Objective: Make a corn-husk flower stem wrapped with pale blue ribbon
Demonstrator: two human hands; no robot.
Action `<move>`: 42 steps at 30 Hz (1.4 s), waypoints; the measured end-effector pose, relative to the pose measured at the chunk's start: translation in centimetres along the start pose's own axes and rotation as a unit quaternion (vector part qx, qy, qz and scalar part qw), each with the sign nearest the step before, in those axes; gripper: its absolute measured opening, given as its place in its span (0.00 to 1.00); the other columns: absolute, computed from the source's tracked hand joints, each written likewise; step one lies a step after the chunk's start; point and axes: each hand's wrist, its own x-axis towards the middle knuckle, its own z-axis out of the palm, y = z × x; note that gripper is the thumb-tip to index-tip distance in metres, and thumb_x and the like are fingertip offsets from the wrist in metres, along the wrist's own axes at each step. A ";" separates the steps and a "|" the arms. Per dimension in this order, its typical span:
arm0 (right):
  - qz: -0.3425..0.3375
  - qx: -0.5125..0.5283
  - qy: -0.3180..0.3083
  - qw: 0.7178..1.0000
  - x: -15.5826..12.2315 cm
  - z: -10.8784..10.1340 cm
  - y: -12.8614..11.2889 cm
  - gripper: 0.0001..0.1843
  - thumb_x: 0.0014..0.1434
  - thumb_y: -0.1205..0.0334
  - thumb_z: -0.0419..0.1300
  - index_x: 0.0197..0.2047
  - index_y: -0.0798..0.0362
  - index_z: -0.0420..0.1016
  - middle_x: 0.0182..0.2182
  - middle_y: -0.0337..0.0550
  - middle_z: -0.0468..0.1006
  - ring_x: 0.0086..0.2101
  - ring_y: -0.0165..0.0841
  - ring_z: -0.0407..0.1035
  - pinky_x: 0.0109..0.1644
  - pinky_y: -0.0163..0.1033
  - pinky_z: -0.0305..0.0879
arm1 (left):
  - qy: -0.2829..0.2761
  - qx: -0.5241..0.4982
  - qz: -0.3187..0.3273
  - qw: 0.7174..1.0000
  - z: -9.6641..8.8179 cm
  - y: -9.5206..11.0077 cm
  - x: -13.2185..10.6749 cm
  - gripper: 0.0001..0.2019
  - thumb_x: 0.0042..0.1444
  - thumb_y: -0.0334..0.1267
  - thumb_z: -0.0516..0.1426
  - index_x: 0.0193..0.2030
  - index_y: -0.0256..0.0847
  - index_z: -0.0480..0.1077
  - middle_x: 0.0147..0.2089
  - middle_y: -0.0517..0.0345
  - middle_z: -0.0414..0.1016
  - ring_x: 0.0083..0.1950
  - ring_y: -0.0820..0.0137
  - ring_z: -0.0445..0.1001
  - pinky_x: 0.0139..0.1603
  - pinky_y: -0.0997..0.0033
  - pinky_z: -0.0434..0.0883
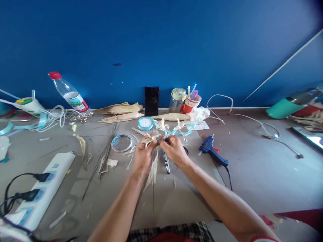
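Observation:
My left hand (143, 155) and my right hand (174, 150) meet over the middle of the grey floor, both pinched on a small bundle of dried husk strips (153, 139) tied with light blue ribbon (176, 130). Husk ends fan out above my fingers, and longer pale strips (153, 171) hang down below my left hand. A roll of light blue ribbon (145, 123) lies just beyond the bundle. A dark pen-like tool (166, 163) lies on the floor under my right hand.
A blue glue gun (211, 151) lies to the right, its cord trailing toward me. A tape ring (121, 143) and thin wires (104, 158) lie left. Husks (121, 112), a jar (177, 99), a red cup (191, 102), a plastic bottle (70, 94) and a power strip (40, 188) surround them.

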 end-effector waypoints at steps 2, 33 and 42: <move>-0.004 -0.007 0.002 1.000 0.0 0.0 0.0 0.10 0.47 0.58 0.54 0.20 0.53 0.60 0.16 0.33 0.59 0.20 0.25 0.53 0.23 0.33 0.48 | 0.011 0.027 0.003 1.000 -0.1 0.0 0.0 0.10 0.43 0.35 0.64 0.34 0.39 0.72 0.31 0.61 0.74 0.34 0.74 0.71 0.41 0.74 0.66; -0.023 0.079 0.015 0.996 0.9 0.6 1.3 0.10 0.50 0.57 0.56 0.23 0.53 0.64 0.18 0.33 0.61 0.21 0.26 0.53 0.26 0.34 0.52 | 0.028 -0.064 -0.014 0.997 0.9 -0.8 -0.5 0.17 0.40 0.32 0.66 0.39 0.41 0.70 0.33 0.61 0.75 0.37 0.74 0.74 0.45 0.72 0.67; 0.023 0.208 -0.051 0.977 1.1 0.3 1.3 0.12 0.44 0.56 0.64 0.23 0.54 0.66 0.20 0.35 0.66 0.24 0.26 0.59 0.28 0.33 0.56 | -0.008 -0.032 -0.098 0.995 0.8 0.0 -0.4 0.10 0.39 0.32 0.66 0.29 0.34 0.71 0.23 0.63 0.67 0.23 0.80 0.64 0.27 0.78 0.63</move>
